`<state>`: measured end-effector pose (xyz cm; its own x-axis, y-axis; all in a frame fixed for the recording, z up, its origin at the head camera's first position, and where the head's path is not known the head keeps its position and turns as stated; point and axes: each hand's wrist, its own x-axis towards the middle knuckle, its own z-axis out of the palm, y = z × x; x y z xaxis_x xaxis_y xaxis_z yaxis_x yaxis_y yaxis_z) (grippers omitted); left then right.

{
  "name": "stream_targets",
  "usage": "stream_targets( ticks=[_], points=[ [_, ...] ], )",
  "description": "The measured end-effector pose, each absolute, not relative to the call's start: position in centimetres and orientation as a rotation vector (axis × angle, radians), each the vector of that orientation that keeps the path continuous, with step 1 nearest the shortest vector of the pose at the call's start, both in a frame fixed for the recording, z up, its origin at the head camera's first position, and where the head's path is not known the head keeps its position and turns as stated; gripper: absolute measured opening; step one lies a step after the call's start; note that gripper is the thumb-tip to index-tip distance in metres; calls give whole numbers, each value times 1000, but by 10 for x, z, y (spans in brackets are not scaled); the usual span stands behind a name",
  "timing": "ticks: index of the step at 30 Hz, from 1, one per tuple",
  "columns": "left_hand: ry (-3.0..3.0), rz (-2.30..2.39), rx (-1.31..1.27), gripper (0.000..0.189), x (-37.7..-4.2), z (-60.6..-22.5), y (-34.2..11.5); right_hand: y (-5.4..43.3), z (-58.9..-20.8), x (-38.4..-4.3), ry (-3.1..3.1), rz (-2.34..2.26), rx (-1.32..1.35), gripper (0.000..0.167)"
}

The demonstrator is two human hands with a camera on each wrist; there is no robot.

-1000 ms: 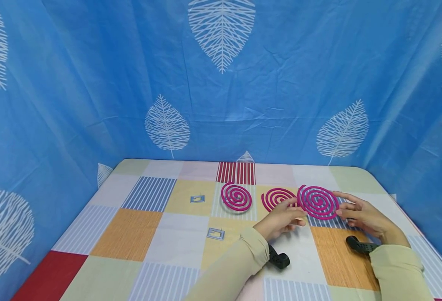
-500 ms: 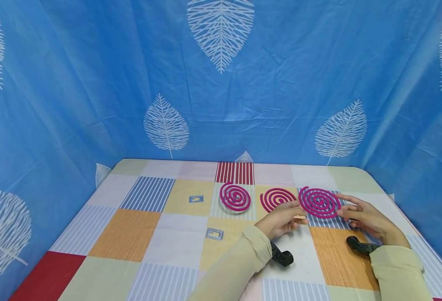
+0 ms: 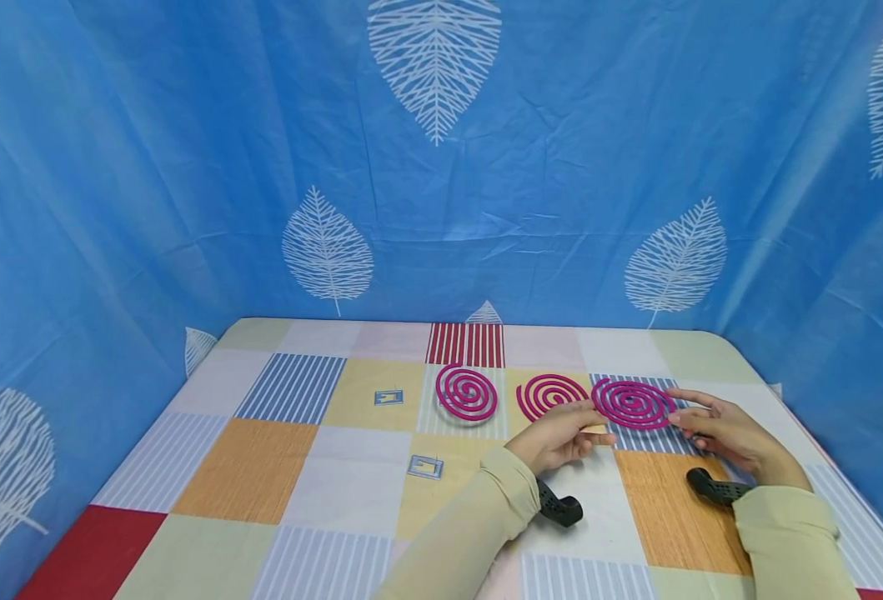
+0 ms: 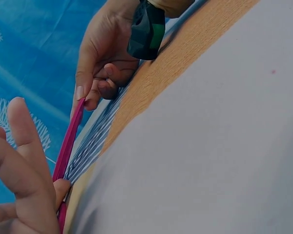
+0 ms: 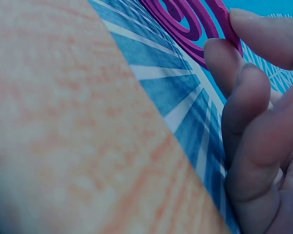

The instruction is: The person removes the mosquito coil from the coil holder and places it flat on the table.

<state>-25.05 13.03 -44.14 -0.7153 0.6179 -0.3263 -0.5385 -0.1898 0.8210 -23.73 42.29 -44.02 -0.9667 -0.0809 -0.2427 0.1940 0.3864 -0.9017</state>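
A magenta mosquito coil (image 3: 634, 402) is held nearly level above the blue-striped patch of the tablecloth, between both hands. At its left edge, my left hand (image 3: 561, 435) holds the rim with its fingertips; the left wrist view shows a fingertip against the coil (image 4: 68, 141), the other fingers spread away. My right hand (image 3: 734, 433) pinches the right rim between thumb and finger, its other fingers loosely curled, as the right wrist view shows. A second coil (image 3: 542, 392) lies left of it, partly hidden behind my left hand. Farther left is a third coil (image 3: 467, 393).
A patchwork tablecloth (image 3: 336, 475) covers the table. Blue curtains with white leaf prints (image 3: 441, 208) stand behind and at both sides. Black devices are strapped at the left wrist (image 3: 561, 507) and right wrist (image 3: 711, 487).
The held coil has tipped flatter between the hands. Both hands stay near its edges with small shifts. The other two coils have not moved on the table.
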Motion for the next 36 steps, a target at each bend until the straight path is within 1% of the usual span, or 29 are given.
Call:
stream_targets(
  ticks=[2, 3, 7, 9, 11, 14, 17, 19, 21, 23, 24, 27, 29, 32, 36],
  points=[
    [1310, 1972, 94, 64, -251, -441, 130, 423, -440, -237, 2383, -1638, 101, 77],
    [1311, 1968, 94, 59, -251, -441, 130, 423, -440, -237, 2375, -1649, 101, 76],
    [1332, 1956, 87, 21, -250, -441, 130, 424, -440, -237, 2350, -1689, 121, 70],
    [1356, 1945, 86, 15, -249, -440, 130, 424, -439, -237, 2343, -1696, 135, 67],
    [1377, 1942, 82, 23, -248, -440, 129, 425, -439, -238, 2337, -1705, 151, 64],
    [1401, 1941, 84, 39, -247, -439, 129, 425, -437, -237, 2319, -1733, 175, 52],
    [1433, 1946, 79, 43, -247, -436, 128, 425, -437, -237, 2289, -1777, 194, 32],
    [1479, 1945, 85, 46, -246, -434, 127, 425, -438, -237, 2272, -1800, 201, 27],
    [1534, 1942, 96, 50, -246, -432, 126, 426, -438, -237, 2271, -1801, 195, 26],
    [1591, 1933, 113, 54, -245, -430, 125, 425, -437, -238, 2286, -1780, 187, 31],
    [1617, 1927, 127, 58, -245, -429, 124, 425, -437, -238, 2296, -1765, 185, 36],
    [1661, 1921, 149, 59, -243, -426, 123, 424, -435, -238, 2351, -1687, 177, 55],
    [1679, 1922, 169, 58, -242, -424, 122, 423, -434, -237, 2394, -1620, 175, 62],
    [1693, 1927, 187, 55, -240, -419, 121, 422, -431, -237, 2452, -1531, 164, 64],
    [1731, 1906, 218, 51, -237, -413, 119, 421, -430, -238, 2483, -1480, 171, 63]
  ],
)
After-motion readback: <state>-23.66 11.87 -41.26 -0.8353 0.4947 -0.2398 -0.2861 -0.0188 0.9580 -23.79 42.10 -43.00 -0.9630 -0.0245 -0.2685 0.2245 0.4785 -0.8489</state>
